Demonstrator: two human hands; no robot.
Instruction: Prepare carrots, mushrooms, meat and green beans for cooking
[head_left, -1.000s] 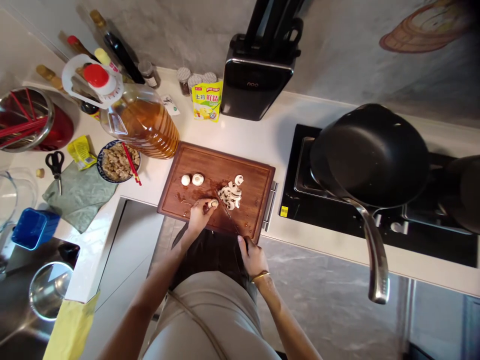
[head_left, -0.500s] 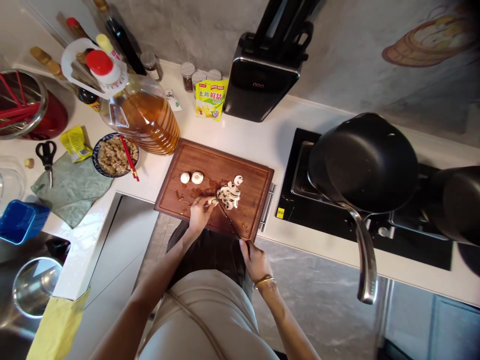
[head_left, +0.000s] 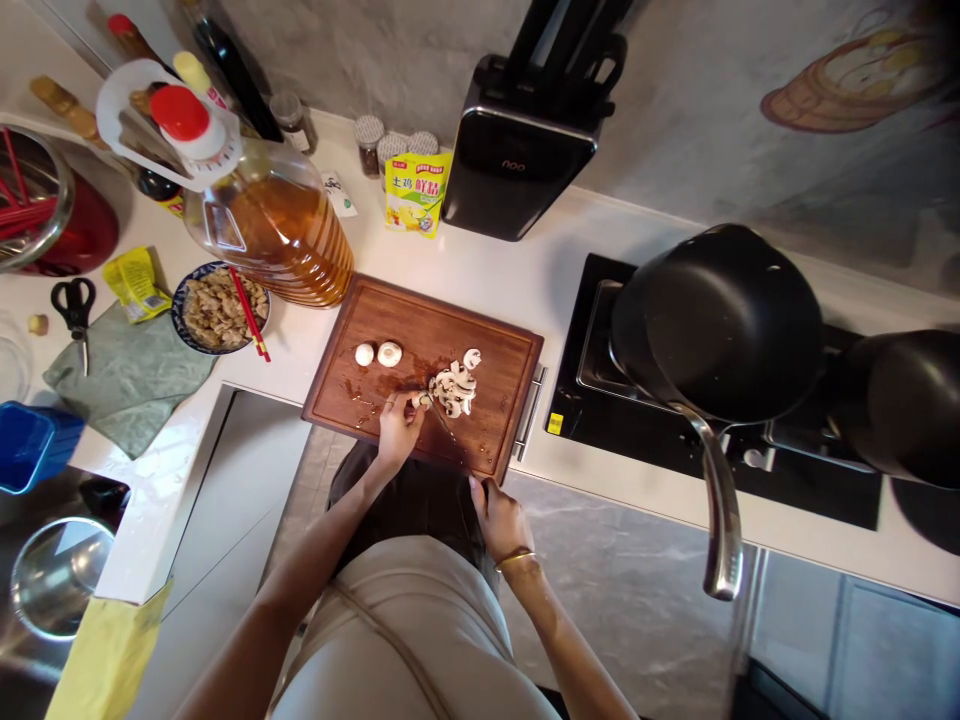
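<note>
On a brown wooden cutting board [head_left: 420,315], my left hand [head_left: 400,428] pinches a partly cut mushroom [head_left: 421,399] with its fingertips. My right hand [head_left: 501,517] is closed round the handle of a kitchen knife [head_left: 448,432], at the board's near edge. The blade runs up and left from that hand, its tip end close beside the held mushroom. Just right of the blade lies a heap of mushroom slices [head_left: 454,388], with one slice [head_left: 472,358] apart above it. Two whole white mushrooms [head_left: 389,354] sit on the left part of the board.
Left of the board stand a big oil jug [head_left: 270,220] and a bowl of meat [head_left: 217,310] with red chopsticks across it. Behind are a seasoning packet [head_left: 417,195] and a knife block [head_left: 521,150]. A wok [head_left: 724,325] rests on the stove at right, its handle jutting forward.
The view has shifted slightly, so the whole scene sits a little further left. The knife handle and blade have moved slightly relative to the board; my left hand keeps its hold on the mushroom.
</note>
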